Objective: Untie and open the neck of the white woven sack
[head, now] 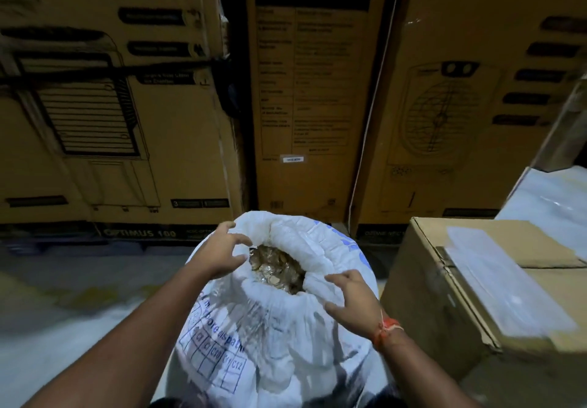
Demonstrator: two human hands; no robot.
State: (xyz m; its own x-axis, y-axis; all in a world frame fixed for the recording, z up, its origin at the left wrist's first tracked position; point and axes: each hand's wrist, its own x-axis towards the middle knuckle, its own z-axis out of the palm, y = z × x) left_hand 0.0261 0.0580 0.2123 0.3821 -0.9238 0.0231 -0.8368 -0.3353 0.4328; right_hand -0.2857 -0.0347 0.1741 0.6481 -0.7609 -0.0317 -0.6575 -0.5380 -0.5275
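The white woven sack [279, 337] with blue print stands upright on the floor in front of me. Its neck [305, 248] is rolled back into a wide rim, and small brownish round pieces [276, 267] show inside. My left hand [222, 252] hovers at the left side of the rim with fingers spread and curled, just touching or just off the fabric. At the near right side of the rim, my right hand [352, 299] is held the same way, fingers apart, with an orange thread around its wrist. No tie string is visible.
Tall cardboard appliance boxes [314, 89] form a wall right behind the sack. A smaller brown carton [460, 280] with a plastic sheet on top stands close on the right. Pale floor [79, 296] lies to the left.
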